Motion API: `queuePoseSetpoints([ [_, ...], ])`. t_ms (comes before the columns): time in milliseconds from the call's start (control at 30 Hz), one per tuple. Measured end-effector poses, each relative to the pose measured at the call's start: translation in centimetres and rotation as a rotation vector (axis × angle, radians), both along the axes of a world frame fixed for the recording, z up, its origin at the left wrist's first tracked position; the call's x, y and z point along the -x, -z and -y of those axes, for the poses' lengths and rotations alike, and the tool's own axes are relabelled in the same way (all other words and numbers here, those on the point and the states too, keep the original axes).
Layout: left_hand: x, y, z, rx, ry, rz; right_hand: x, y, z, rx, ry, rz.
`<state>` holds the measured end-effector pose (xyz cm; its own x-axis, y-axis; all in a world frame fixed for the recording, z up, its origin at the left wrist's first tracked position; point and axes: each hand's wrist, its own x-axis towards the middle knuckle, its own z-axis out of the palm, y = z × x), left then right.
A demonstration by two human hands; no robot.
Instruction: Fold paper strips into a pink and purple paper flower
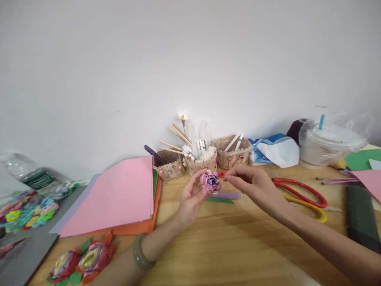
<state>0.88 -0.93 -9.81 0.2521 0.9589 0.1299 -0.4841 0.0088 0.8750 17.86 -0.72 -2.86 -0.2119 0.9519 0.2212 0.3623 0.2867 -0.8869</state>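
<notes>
A purple and pink paper flower (211,182) is held up over the table between the fingers of my left hand (192,198). My right hand (250,180) pinches a small red paper piece (222,174) close to the flower's right side; whether the two touch I cannot tell. Below the hands lie a purple paper strip (228,195) and a green paper strip (220,200). Two finished-looking paper flowers, one of them a red flower with a yellow centre (93,258), rest at the front left with green paper leaves.
Pink paper sheets (119,194) are stacked on the left beside a clear bottle (32,174). Small baskets (233,153) with sticks and pens line the wall, near a tissue pack (272,149) and a lidded cup (327,143). Scissors with red and yellow handles (320,198) lie right.
</notes>
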Motion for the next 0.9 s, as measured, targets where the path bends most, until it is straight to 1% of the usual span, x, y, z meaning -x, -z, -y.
queuePoseSetpoints([
  [133, -0.01, 0.05, 0.02, 0.006, 0.020, -0.013, -0.03, -0.20, -0.04, 0.080, 0.014, -0.112],
  [233, -0.07, 0.27, -0.05, -0.076, 0.002, -0.018, 0.15, -0.40, 0.09, 0.143, -0.006, -0.156],
  [367, -0.09, 0.47, -0.18, -0.203, -0.069, -0.081, 0.38, -0.32, 0.17, 0.192, -0.055, -0.135],
  [467, -0.02, 0.45, -0.17, -0.261, -0.111, -0.150, 0.40, 0.04, 0.03, 0.196, -0.093, -0.085],
  [533, 0.05, 0.43, -0.09, -0.307, -0.163, -0.206, 0.37, 0.26, -0.08, 0.190, -0.105, -0.056],
  [667, 0.24, 0.48, 0.21, -0.470, -0.270, -0.334, 0.35, 0.27, -0.11, 0.191, -0.121, -0.052],
  [800, 0.39, 0.73, 0.55, -0.606, -0.334, -0.429, 0.43, -0.10, 0.12, 0.276, -0.100, -0.080],
  [900, 0.42, 0.87, 0.75, -0.669, -0.377, -0.474, 0.53, -0.18, 0.22, 0.359, -0.080, -0.100],
])
